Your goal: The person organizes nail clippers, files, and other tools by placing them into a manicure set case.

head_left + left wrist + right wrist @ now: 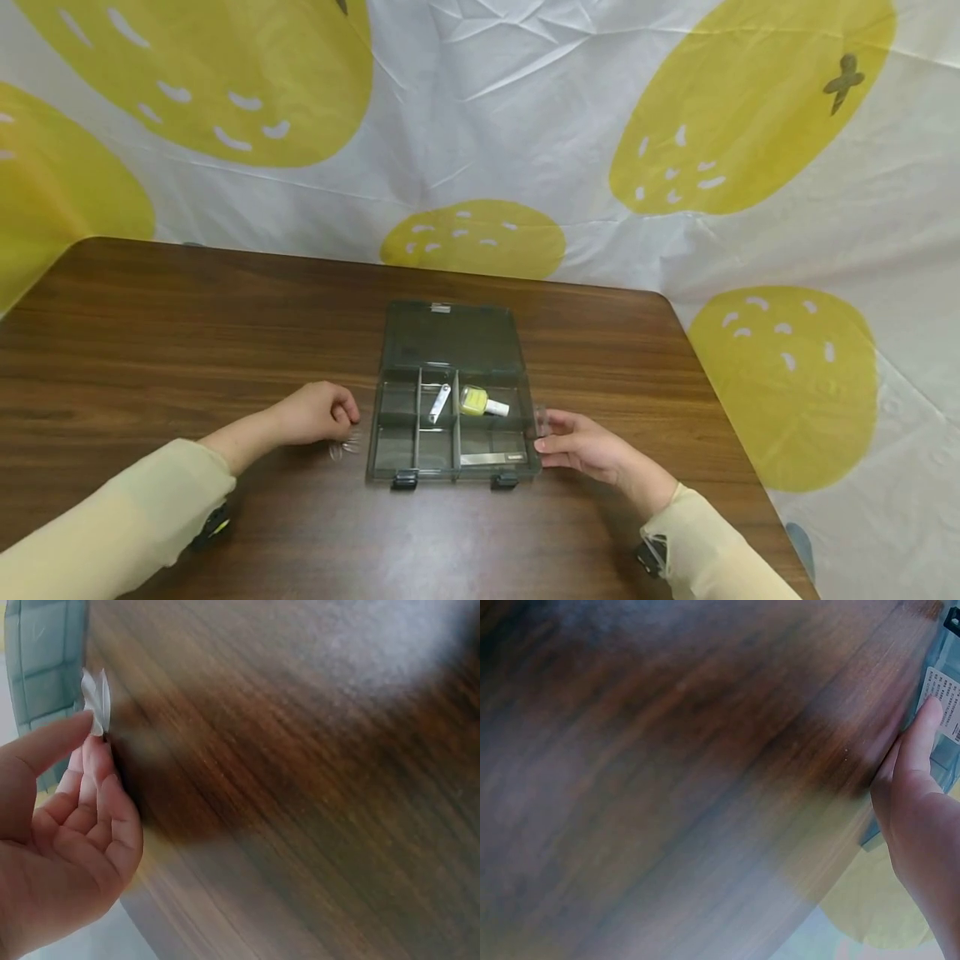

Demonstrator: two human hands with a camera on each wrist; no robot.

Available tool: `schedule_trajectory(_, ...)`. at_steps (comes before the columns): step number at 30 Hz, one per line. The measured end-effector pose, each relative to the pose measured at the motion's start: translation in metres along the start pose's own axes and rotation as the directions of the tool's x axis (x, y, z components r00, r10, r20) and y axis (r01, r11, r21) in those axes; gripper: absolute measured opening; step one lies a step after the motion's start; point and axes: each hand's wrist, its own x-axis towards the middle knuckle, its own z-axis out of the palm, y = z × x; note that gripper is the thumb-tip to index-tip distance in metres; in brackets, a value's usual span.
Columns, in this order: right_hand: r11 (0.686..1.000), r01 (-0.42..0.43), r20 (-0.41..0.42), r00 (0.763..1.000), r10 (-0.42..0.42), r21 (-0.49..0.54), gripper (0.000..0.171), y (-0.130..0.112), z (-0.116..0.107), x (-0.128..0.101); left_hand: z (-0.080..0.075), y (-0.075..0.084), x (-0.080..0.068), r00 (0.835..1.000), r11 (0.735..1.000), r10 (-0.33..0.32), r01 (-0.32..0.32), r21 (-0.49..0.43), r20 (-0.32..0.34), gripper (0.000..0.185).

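Observation:
My left hand (321,412) is just left of a dark translucent compartment box (399,458). Thumb and fingertips pinch thin, clear, curved pieces that look like false nail tips (96,697). Several similar clear pieces (345,448) show under that hand in the head view. At the box's right wall, the extended thumb and fingers of my right hand (588,450) touch the side. Its thumb lies over a white printed label (941,701) in the right wrist view; its other fingers are mostly hidden there.
The box lid (452,337) lies open toward the back. Inside are nail clippers (440,403), a yellow nail polish bottle (474,401) with white cap, and a flat silver strip (487,458). Two black latches line the front edge. A lemon-print cloth (525,125) hangs behind the wooden table (225,333).

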Motion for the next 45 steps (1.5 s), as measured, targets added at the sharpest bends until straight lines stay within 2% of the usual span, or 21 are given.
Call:
schedule_trajectory(3, 1.0, 0.0, -0.006, 1.0, 0.0, 0.005, 0.069, 0.0, 0.0, 0.0, 0.001, 0.003, -0.001, 1.0, 0.997, 0.027, -0.025, 0.071, -0.014, 0.01)
schedule_trajectory(5, 1.0, 0.002, -0.001, 1.0, -0.002, 0.007, 0.068, 0.0, 0.0, 0.0, 0.0, 0.004, -0.001, 1.0, 0.998, 0.028, -0.028, 0.063, -0.005, 0.01)
schedule_trajectory(12, 1.0, 0.008, 0.007, 1.0, -0.008, 0.014, 0.07, 0.0, 0.001, 0.0, -0.007, 0.002, -0.003, 0.998, 0.997, 0.009, -0.005, -0.075, 0.055, 0.012)
schedule_trajectory(17, 1.0, 0.01, 0.005, 1.0, -0.01, 0.003, 0.069, 0.0, 0.001, 0.0, -0.013, 0.001, -0.003, 0.998, 0.991, -0.006, 0.015, -0.134, 0.068, 0.014)
schedule_trajectory(24, 1.0, 0.013, 0.002, 1.0, -0.013, -0.009, 0.068, 0.0, 0.002, 0.0, -0.019, 0.009, -0.003, 0.993, 0.979, -0.017, 0.039, -0.2, 0.115, 0.015)
schedule_trajectory(34, 1.0, 0.003, -0.017, 1.0, -0.003, -0.022, 0.07, 0.0, 0.002, -0.001, -0.024, 0.021, 0.002, 0.992, 0.982, 0.008, 0.016, -0.187, 0.128, 0.016)
schedule_trajectory(39, 1.0, 0.007, -0.017, 1.0, -0.008, -0.023, 0.07, 0.0, 0.002, -0.001, -0.024, 0.027, 0.007, 0.991, 0.986, 0.037, -0.017, -0.163, 0.125, 0.015)
schedule_trajectory(45, 1.0, 0.015, -0.01, 1.0, -0.015, -0.009, 0.068, 0.0, 0.002, -0.001, -0.023, 0.037, 0.013, 0.987, 0.989, 0.057, -0.035, -0.142, 0.153, 0.015)
